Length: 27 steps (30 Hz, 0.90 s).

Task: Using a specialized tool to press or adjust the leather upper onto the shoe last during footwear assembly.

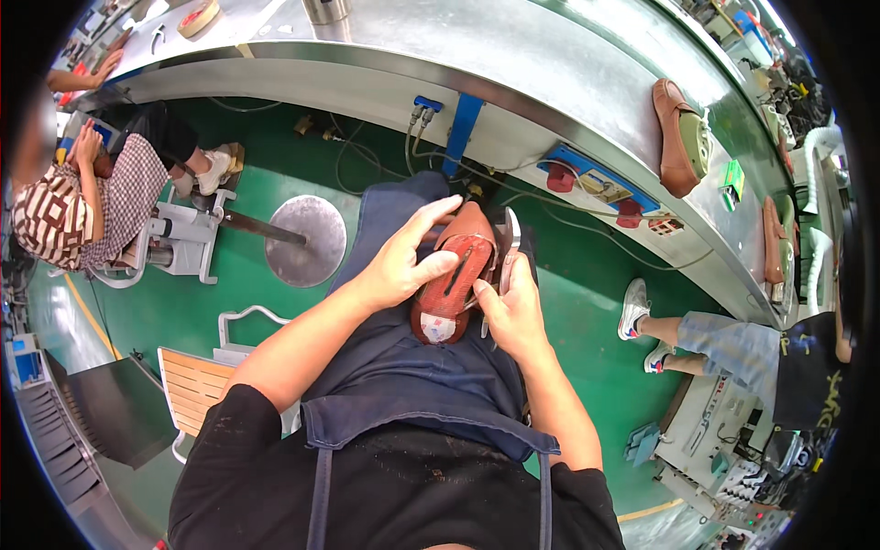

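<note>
A brown leather shoe (461, 275) lies over my lap with its underside up. Its sole face is reddish, with a dark lengthwise slot and a white-and-red patch at the heel end nearest me. My left hand (414, 255) grips the shoe from the left, fingers round the toe end and thumb on the underside. In my right hand (511, 307) is a silver metal hand tool (511, 234) with a curved head, like pincers, held against the shoe's right side. The right thumb touches the shoe's edge; the tool's jaws are partly hidden.
Ahead runs a long metal bench (412, 27) bearing another brown shoe (676, 137), a green box (732, 183) and a tape roll (198, 18). Sockets (596, 183) and cables hang along its front. A person (78, 197) sits left; another (733, 344) stands right.
</note>
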Tool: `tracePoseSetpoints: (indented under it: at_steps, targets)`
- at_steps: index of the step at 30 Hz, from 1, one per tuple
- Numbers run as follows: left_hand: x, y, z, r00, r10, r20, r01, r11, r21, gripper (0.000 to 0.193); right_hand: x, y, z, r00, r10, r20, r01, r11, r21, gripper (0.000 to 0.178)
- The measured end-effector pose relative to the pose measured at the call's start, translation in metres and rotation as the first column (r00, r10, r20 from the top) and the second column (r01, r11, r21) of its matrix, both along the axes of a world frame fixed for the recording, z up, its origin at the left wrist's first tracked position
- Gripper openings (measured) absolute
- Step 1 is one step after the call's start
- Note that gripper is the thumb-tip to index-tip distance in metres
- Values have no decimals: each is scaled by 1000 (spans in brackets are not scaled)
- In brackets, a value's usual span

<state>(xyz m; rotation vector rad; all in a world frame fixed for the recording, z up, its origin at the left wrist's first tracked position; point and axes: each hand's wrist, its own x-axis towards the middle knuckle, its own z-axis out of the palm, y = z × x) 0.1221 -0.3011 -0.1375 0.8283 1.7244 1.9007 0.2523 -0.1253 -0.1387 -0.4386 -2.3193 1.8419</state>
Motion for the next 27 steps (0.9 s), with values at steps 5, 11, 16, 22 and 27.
tracePoseSetpoints:
  at_steps: [5, 11, 16, 22, 27]
  targets:
    - [-25, 13, 13, 971, -173, -165, 154, 981, -121, 63, -1, -7, 15, 999, 2, -34, -1, 1000, 15, 41]
    - [-25, 9, 5, 985, -90, -150, 69, 988, -138, 50, 25, -8, 62, 983, -8, 184, 23, 996, -82, 32]
    - [-24, 14, 4, 982, -2, -191, -7, 999, -50, 38, 32, -10, 73, 963, 211, 170, -170, 959, -228, 30]
    - [-17, 19, 0, 976, 43, -211, -54, 998, -46, 34, 30, -11, 63, 946, 248, 210, -128, 878, -461, 28]
    - [-17, 14, 0, 961, -4, -277, -17, 997, -75, 42, 29, -14, 72, 937, 212, 277, -45, 861, -507, 27]
